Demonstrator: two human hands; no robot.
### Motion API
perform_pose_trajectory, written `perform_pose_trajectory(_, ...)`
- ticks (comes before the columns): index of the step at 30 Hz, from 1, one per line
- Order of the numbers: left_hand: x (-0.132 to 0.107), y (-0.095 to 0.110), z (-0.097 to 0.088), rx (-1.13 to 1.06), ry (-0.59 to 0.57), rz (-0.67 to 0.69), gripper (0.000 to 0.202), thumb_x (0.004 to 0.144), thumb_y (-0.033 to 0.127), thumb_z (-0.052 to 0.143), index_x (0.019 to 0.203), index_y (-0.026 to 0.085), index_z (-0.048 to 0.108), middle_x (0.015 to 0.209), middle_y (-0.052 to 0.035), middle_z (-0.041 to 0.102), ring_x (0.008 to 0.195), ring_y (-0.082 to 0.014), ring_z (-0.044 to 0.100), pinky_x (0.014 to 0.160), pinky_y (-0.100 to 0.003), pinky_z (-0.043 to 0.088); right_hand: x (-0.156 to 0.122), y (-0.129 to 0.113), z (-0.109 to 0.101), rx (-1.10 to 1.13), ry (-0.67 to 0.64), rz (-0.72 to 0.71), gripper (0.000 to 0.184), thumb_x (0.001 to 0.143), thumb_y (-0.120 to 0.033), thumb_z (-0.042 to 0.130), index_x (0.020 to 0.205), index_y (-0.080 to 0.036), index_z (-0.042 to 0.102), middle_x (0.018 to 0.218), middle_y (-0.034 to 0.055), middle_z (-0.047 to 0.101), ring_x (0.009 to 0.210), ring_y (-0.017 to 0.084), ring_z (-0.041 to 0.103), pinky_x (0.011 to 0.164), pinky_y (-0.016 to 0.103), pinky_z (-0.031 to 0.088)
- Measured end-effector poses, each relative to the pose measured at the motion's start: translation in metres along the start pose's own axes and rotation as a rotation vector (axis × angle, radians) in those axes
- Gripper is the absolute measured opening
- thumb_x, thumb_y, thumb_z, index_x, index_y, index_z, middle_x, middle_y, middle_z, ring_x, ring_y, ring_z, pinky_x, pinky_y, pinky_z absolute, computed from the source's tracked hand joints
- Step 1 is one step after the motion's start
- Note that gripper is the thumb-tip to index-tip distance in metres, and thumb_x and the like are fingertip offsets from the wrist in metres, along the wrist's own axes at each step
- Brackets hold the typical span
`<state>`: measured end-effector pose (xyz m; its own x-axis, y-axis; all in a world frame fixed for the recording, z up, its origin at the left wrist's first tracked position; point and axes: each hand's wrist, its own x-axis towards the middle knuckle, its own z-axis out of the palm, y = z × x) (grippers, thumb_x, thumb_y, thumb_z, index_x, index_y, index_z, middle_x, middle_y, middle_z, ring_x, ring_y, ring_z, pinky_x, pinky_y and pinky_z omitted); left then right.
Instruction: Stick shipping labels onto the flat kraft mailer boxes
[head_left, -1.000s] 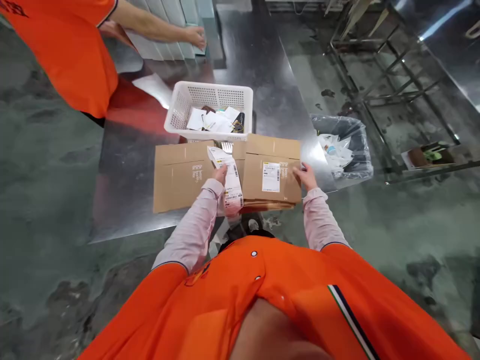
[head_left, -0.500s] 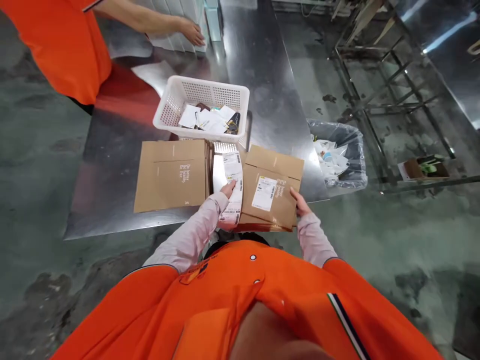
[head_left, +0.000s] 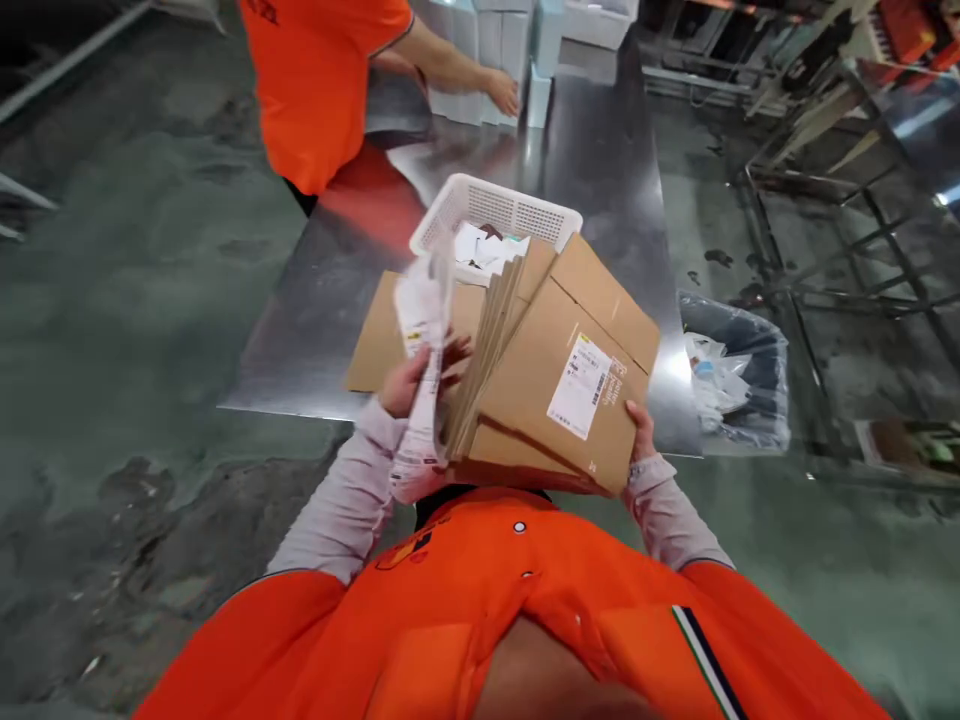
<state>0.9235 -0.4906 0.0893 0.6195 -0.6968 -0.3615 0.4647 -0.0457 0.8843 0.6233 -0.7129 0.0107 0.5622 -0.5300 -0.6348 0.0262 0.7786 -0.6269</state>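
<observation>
My left hand [head_left: 405, 385] pinches a long strip of printed shipping labels [head_left: 416, 440], thumb in front and fingers behind, beside the left edges of a stack of flattened cardboard boxes [head_left: 517, 390]. The strip's upper end is smeared by motion. Gripping the stack's right edge is my right hand [head_left: 641, 432], its thumb on top and its other fingers hidden underneath. The stack is tilted, its layers fanned on the left. A white label [head_left: 580, 386] sticks to the top box, partly over its printed words. More flat cardboard [head_left: 373, 345] lies on the table behind my left hand.
A white plastic basket [head_left: 517, 208] with papers and small items stands beyond the stack on the metal table [head_left: 292, 330]. A lined bin [head_left: 784, 400] is right of the table. Across it, a co-worker's hand [head_left: 501, 92] touches pale boxes [head_left: 457, 95].
The box stack has been lifted and tilted, and its left edges now fan out. My left hand and the label strip have moved left, away from the top box. The view has shifted too.
</observation>
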Motion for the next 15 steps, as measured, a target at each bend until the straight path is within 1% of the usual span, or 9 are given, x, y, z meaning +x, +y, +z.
perform_pose_trajectory(1,-0.018,0.023,-0.019,-0.079,0.029,0.103,0.048,0.095,0.058,0.055,0.134,0.032,0.063,0.149,-0.0038,0.057,0.135,-0.0307,0.055,0.1,-0.05,0.056,0.008,0.002,0.026,0.018,-0.08,0.036,0.048,0.07,-0.057,0.069,0.105,-0.025,0.074,0.105,0.004,0.078,0.099,0.028,0.074,0.091,0.045,0.062)
perform_pose_trajectory(3,-0.059,0.061,-0.062,-0.149,0.145,0.337,0.04,0.102,0.055,0.043,0.134,0.041,0.061,0.155,0.0028,0.05,0.141,-0.0305,0.049,0.107,-0.062,0.048,0.029,0.007,0.088,0.029,-0.236,0.075,0.054,0.072,-0.062,0.066,0.111,-0.025,0.072,0.109,0.0047,0.077,0.104,0.029,0.073,0.092,0.046,0.062)
perform_pose_trajectory(5,-0.103,0.082,-0.105,-0.12,0.3,0.51,0.036,0.101,0.059,0.043,0.128,0.048,0.065,0.153,0.0075,0.053,0.143,-0.0319,0.046,0.112,-0.072,0.037,0.056,0.015,0.159,0.033,-0.363,0.073,0.056,0.072,-0.063,0.067,0.111,-0.023,0.07,0.105,0.0055,0.077,0.102,0.029,0.073,0.09,0.046,0.063)
perform_pose_trajectory(6,-0.124,0.087,-0.125,-0.091,0.38,0.553,0.035,0.099,0.062,0.045,0.124,0.051,0.066,0.15,0.0093,0.055,0.144,-0.0328,0.045,0.114,-0.074,0.031,0.072,0.021,0.198,0.038,-0.41,0.071,0.055,0.072,-0.061,0.068,0.109,-0.021,0.069,0.1,0.0058,0.078,0.098,0.029,0.074,0.089,0.045,0.063)
perform_pose_trajectory(8,-0.161,0.087,-0.158,-0.052,0.522,0.545,0.031,0.096,0.063,0.048,0.119,0.058,0.068,0.146,0.013,0.058,0.145,-0.0344,0.044,0.117,-0.075,0.025,0.105,0.035,0.278,0.064,-0.462,0.068,0.049,0.073,-0.056,0.07,0.103,-0.018,0.068,0.088,0.0053,0.077,0.09,0.027,0.074,0.088,0.044,0.064)
perform_pose_trajectory(9,-0.176,0.085,-0.172,-0.044,0.578,0.518,0.029,0.096,0.062,0.047,0.116,0.06,0.068,0.145,0.015,0.059,0.146,-0.0346,0.042,0.119,-0.075,0.024,0.121,0.044,0.319,0.081,-0.484,0.068,0.045,0.076,-0.054,0.07,0.102,-0.017,0.067,0.086,0.0049,0.076,0.089,0.026,0.073,0.089,0.043,0.063)
perform_pose_trajectory(11,-0.201,0.079,-0.194,-0.039,0.657,0.453,0.03,0.095,0.059,0.044,0.113,0.066,0.067,0.142,0.0195,0.059,0.149,-0.033,0.039,0.12,-0.072,0.026,0.151,0.063,0.394,0.097,-0.518,0.125,0.038,0.08,-0.049,0.07,0.099,-0.016,0.066,0.079,0.0042,0.074,0.087,0.024,0.073,0.087,0.042,0.063)
perform_pose_trajectory(13,-0.218,0.075,-0.212,-0.027,0.718,0.388,0.032,0.093,0.059,0.041,0.111,0.072,0.064,0.141,0.0244,0.059,0.15,-0.0288,0.038,0.12,-0.066,0.033,0.177,0.082,0.458,0.099,-0.518,0.182,0.034,0.081,-0.045,0.071,0.097,-0.016,0.065,0.074,0.0037,0.072,0.084,0.023,0.072,0.085,0.042,0.064)
perform_pose_trajectory(15,-0.232,0.072,-0.232,-0.009,0.772,0.312,0.031,0.091,0.061,0.04,0.108,0.077,0.061,0.139,0.0278,0.058,0.149,-0.0252,0.04,0.116,-0.06,0.042,0.199,0.1,0.505,0.086,-0.479,0.177,0.034,0.078,-0.043,0.075,0.096,-0.017,0.064,0.072,0.0038,0.07,0.083,0.024,0.071,0.082,0.043,0.064)
